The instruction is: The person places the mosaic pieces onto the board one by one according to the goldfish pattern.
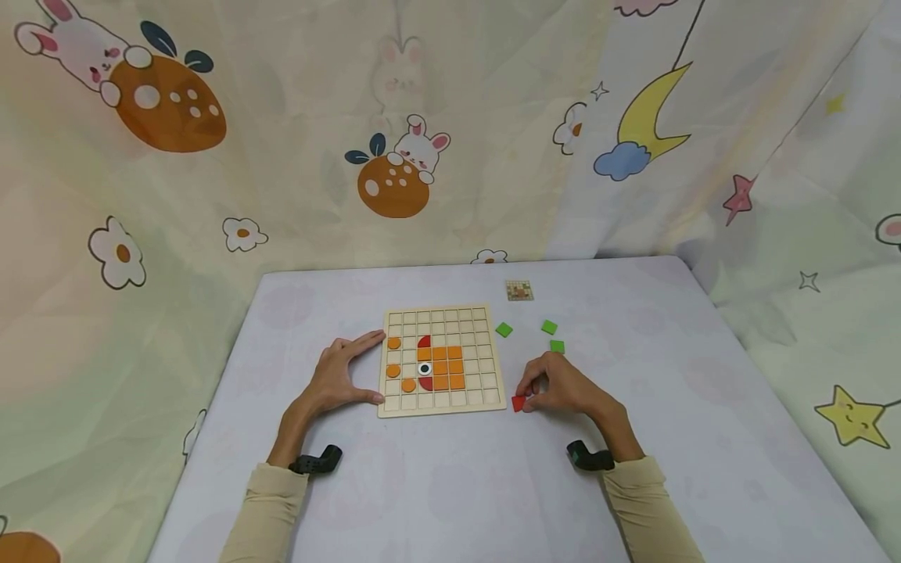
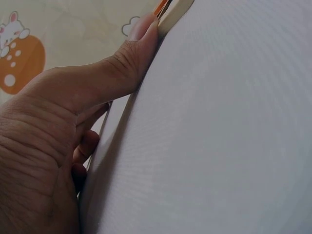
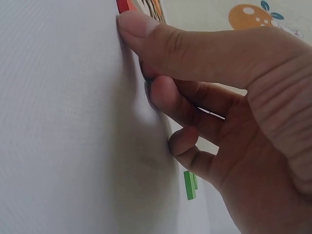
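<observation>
A wooden grid board (image 1: 479,320) lies mid-table with orange squares (image 1: 447,366), orange discs (image 1: 393,371), red half-discs and a black-and-white eye piece (image 1: 425,368) set in it. My left hand (image 1: 352,371) lies flat at the board's left side, thumb and forefinger spread along its edge (image 2: 175,9). My right hand (image 1: 528,395) is just off the board's lower right corner. Its fingers are curled and its thumb and forefinger pinch a small red piece (image 1: 518,403) that lies on the cloth. In the right wrist view the thumb (image 3: 141,27) touches that red piece (image 3: 126,5).
Three green square pieces (image 1: 504,330) (image 1: 549,327) (image 1: 557,346) lie right of the board; one green piece (image 3: 189,184) shows behind my right hand. A small pattern card (image 1: 519,291) sits farther back. A pale cloth covers the table (image 1: 436,485); cartoon-print fabric hangs behind.
</observation>
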Available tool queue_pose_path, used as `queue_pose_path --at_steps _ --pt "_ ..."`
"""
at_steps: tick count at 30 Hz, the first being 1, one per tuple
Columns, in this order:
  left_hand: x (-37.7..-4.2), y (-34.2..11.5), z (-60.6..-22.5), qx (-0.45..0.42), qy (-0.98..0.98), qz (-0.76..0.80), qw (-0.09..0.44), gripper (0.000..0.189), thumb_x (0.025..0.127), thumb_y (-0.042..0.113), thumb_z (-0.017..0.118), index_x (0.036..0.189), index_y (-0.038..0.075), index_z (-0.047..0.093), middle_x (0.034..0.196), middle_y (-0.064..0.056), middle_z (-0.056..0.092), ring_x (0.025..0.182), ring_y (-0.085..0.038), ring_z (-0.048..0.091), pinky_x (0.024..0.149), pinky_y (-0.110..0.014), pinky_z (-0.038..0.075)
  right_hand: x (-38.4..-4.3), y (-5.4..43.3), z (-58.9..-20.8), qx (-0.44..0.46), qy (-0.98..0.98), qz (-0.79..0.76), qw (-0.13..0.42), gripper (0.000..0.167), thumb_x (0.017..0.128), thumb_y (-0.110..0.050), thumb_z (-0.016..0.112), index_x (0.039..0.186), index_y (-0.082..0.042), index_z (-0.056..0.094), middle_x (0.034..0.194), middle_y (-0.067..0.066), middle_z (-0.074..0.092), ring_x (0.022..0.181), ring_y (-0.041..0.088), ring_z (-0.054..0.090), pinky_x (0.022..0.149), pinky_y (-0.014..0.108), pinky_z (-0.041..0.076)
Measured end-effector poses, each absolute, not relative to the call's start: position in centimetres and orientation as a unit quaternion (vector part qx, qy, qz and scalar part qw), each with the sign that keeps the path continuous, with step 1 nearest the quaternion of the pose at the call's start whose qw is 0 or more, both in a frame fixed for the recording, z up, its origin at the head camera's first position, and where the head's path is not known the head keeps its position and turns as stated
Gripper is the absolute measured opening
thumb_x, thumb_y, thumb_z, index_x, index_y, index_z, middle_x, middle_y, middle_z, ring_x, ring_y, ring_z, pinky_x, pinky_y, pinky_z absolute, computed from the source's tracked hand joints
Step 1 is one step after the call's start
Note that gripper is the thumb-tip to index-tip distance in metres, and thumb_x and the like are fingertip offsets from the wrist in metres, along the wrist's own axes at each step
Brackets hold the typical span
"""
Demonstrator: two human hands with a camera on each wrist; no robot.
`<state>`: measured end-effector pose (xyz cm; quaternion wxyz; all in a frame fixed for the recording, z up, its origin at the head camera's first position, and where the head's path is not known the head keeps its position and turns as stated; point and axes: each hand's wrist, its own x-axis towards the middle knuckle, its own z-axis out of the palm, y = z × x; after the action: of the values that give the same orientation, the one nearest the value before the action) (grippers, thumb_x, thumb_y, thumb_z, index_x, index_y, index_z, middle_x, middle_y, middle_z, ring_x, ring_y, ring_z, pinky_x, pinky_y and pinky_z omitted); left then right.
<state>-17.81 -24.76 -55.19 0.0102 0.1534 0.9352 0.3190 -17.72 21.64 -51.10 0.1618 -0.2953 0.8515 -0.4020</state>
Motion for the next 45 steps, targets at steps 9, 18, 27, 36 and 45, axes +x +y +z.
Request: queue_pose_path --at_steps 9,18,27,36,45 --pt "-17.8 -24.7 -54.9 0.156 0.932 0.327 0.008 0.124 0.059 0.058 0.104 0.166 0.028 0.049 0.172 0.001 0.049 0.112 -0.022 0.047 0.096 -0.047 0.034 -18.0 21.7 -51.0 -0.300 0.849 -0.406 0.158 0.020 0.075 -0.004 0.099 0.088 -0.014 0.087 0.084 -0.003 0.082 0.074 0.008 0.065 0.071 0.026 0.055" --pt "-17.7 -24.6 -55.0 0.155 0.933 0.325 0.011 0.124 0.059 0.059 0.104 0.166 0.029 0.049 0.173 0.001 0.048 0.112 -0.023 0.047 0.096 -0.045 0.034 -18.3 21.6 -51.0 -0.302 0.844 -0.413 0.161 0.020 0.075 -0.004 0.099 0.088 -0.013 0.086 0.085 -0.003 0.082 0.073 0.006 0.065 0.071 0.024 0.055" --pt "-17.8 -24.6 -54.8 0.154 0.933 0.325 0.013 0.125 0.058 0.057 0.104 0.166 0.029 0.049 0.173 0.002 0.049 0.112 -0.022 0.047 0.097 -0.046 0.034 -18.7 21.6 -51.1 -0.309 0.839 -0.420 0.153 0.020 0.076 -0.004 0.098 0.090 -0.013 0.086 0.086 0.000 0.082 0.075 0.009 0.066 0.073 0.027 0.056" --pt "-17.8 -24.7 -55.0 0.152 0.933 0.325 0.014 0.124 0.058 0.058 0.104 0.166 0.029 0.049 0.173 0.002 0.049 0.111 -0.022 0.047 0.097 -0.046 0.034 -19.2 21.3 -51.3 -0.309 0.836 -0.428 0.150 0.019 0.077 -0.005 0.098 0.090 -0.012 0.086 0.085 0.001 0.082 0.076 0.012 0.067 0.073 0.027 0.055" --pt "-17.7 -24.7 -55.0 0.150 0.933 0.326 0.012 0.124 0.058 0.058 0.104 0.166 0.029 0.049 0.173 0.002 0.049 0.112 -0.023 0.047 0.097 -0.046 0.034 -19.5 20.7 -51.0 -0.306 0.840 -0.421 0.150 0.019 0.077 -0.006 0.098 0.090 -0.013 0.086 0.083 -0.003 0.080 0.076 0.010 0.066 0.075 0.031 0.056"
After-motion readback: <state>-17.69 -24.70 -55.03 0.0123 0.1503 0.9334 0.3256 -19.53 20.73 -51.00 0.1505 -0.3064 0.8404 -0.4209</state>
